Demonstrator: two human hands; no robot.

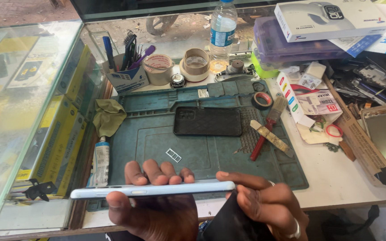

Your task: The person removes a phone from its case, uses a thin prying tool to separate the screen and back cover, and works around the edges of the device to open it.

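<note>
Phone point(157, 189), slim and pale blue with a glossy edge, is held level and edge-on above the near side of the desk point(336, 178). Left hand point(153, 201) is clamped round its middle, fingers over the top; right hand point(264, 205) pinches its right end. A small metal tray point(173, 155), probably its card tray, already lies out on the ridged teal mat point(202, 151), near a matte black case point(207, 121). Nothing else looks opened yet.
</note>
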